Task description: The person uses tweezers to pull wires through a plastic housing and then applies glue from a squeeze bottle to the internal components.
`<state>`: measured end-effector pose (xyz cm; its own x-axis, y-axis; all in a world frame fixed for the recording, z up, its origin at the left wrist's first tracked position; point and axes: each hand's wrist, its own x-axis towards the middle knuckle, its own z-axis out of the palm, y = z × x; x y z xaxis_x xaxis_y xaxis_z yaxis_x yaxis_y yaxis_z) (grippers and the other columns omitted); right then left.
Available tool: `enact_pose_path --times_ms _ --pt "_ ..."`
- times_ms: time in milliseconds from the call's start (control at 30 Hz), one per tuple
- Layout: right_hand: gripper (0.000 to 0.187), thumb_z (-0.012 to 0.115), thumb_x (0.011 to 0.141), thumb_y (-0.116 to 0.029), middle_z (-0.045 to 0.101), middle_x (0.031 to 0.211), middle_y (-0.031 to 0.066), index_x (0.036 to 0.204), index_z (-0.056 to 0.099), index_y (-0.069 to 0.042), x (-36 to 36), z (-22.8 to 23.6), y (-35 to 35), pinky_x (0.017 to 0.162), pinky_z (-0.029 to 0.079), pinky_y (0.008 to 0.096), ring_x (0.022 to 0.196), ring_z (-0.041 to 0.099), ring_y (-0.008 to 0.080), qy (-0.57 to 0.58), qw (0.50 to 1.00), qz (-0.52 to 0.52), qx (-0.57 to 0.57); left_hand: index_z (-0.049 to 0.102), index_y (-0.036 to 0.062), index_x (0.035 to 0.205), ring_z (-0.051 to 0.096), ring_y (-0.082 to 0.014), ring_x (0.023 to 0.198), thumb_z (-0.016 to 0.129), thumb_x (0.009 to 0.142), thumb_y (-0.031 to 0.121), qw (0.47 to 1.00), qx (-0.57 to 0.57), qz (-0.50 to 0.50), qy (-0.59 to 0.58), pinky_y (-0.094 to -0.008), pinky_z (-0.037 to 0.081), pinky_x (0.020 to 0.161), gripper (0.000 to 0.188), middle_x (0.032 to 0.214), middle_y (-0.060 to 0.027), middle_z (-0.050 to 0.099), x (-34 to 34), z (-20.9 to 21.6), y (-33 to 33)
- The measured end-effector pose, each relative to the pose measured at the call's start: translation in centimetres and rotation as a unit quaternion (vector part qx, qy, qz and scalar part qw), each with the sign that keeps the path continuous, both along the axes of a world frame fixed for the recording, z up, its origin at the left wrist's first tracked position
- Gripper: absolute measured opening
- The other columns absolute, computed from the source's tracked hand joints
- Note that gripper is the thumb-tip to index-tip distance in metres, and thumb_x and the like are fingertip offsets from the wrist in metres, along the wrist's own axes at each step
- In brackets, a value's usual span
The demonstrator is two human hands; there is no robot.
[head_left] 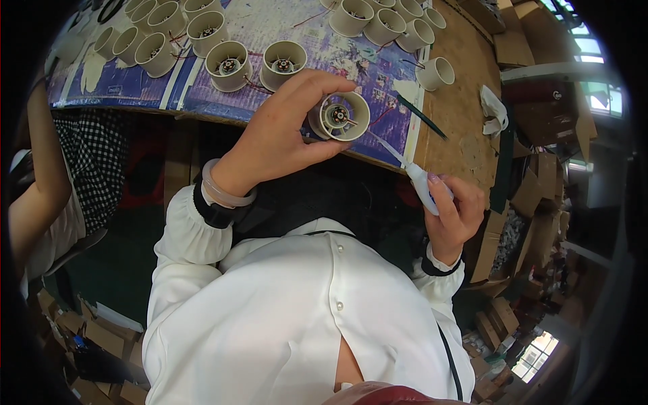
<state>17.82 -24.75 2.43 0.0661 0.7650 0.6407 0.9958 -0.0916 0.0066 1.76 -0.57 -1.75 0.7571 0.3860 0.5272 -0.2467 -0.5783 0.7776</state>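
My left hand [287, 128] grips a cream plastic cylindrical housing [360, 116] by its sides, thumb and fingers around the rim. Its open end faces up, showing a small motor with copper windings [338, 116] at the centre. In my right hand [453, 214] is a white squeeze bottle [422, 185] with a long thin nozzle, held to the right of the housing. The nozzle points up and left toward the housing; its tip stays apart from it. Just beyond my left hand, two similar housings [229, 66] with motors inside stand on the table.
More cream housings [351, 16] with thin red wires stand across the table's purple-printed cover [135, 91]. A dark green rod [422, 116] and a single housing [435, 73] are near the right side. A white cloth [493, 111] lies farther right. At left sits another person [40, 175]; cardboard boxes [503, 250] surround the floor.
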Motion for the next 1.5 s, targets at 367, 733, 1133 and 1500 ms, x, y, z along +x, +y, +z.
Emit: enact_pose_path --times_ms 367,733,1133,1500 --pt "0.043 0.083 0.065 0.003 0.063 0.091 0.0070 0.102 0.070 -0.012 1.0 -2.4 -0.3 0.065 0.048 0.0295 0.077 0.059 0.0203 0.140 0.989 -0.028 0.047 0.055 0.0069 0.125 0.059 -0.0259 0.108 0.081 0.071 0.009 1.000 -0.009 0.003 0.005 -0.0333 0.049 0.089 0.060 0.120 -0.0101 0.058 -0.2 0.1 0.0" --pt "0.040 0.057 0.096 -0.024 0.060 0.095 0.0071 0.126 0.050 0.001 3.2 -6.6 -2.2 0.055 0.036 0.0214 0.080 0.052 0.0142 0.819 0.500 0.134 0.247 0.055 0.0070 0.123 0.058 -0.0304 0.108 0.081 0.070 0.013 0.999 0.007 0.020 0.030 -0.0364 0.048 0.089 0.059 0.118 -0.0113 0.058 -0.5 0.6 -0.1" --pt "0.037 0.058 0.098 -0.019 0.062 0.113 0.0087 0.130 0.050 -0.003 4.9 -6.1 0.1 0.063 0.041 0.0223 0.093 0.055 0.0136 0.825 0.514 0.126 0.199 0.057 0.0119 0.119 0.045 -0.0323 0.121 0.079 0.064 0.025 0.923 0.292 0.241 0.073 -0.0444 0.031 0.099 0.061 0.115 -0.0077 0.059 0.2 -1.0 1.0" --pt "0.035 0.066 0.093 -0.015 0.064 0.112 0.0049 0.122 0.056 0.001 18.2 -7.7 -3.6 0.089 0.045 0.0271 0.101 0.058 0.0126 0.596 0.784 -0.110 0.132 0.054 0.0091 0.125 0.046 -0.0315 0.120 0.078 0.067 0.025 0.870 0.330 0.342 0.131 -0.0444 0.031 0.100 0.065 0.117 -0.0093 0.059 0.9 -1.1 7.3"
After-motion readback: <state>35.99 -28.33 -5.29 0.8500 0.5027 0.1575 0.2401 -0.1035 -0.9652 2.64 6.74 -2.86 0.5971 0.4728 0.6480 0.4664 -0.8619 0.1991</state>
